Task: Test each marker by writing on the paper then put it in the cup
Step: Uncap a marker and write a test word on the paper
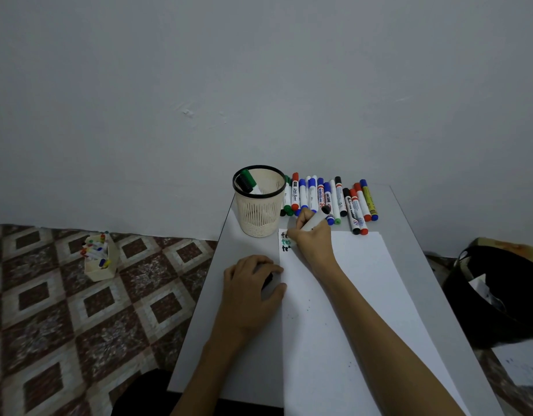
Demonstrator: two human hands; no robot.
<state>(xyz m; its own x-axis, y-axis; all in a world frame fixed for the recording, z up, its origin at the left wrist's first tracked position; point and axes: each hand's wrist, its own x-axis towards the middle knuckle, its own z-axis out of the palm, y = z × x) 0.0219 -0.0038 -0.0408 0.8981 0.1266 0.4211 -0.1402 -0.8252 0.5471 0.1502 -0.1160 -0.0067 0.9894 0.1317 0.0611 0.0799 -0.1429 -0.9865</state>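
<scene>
My right hand (pixel 311 238) grips a white marker with a black end (pixel 317 219), its tip down on the top left corner of the white paper (pixel 349 295), where three short lines of writing (pixel 285 242) show in black and green. My left hand (pixel 253 283) rests at the paper's left edge, fingers curled round a small black object that looks like a marker cap (pixel 268 279). A cream mesh cup with a black rim (pixel 259 202) stands behind the paper and holds two markers, one green and one black (pixel 247 181). Several capped markers (pixel 328 196) lie in a row to the cup's right.
The small grey table (pixel 205 325) stands against a grey wall. On the patterned floor to the left sits a cream box of small coloured pens (pixel 100 259). A black bag (pixel 496 295) lies at the right, with a sheet of paper (pixel 520 361) beside it.
</scene>
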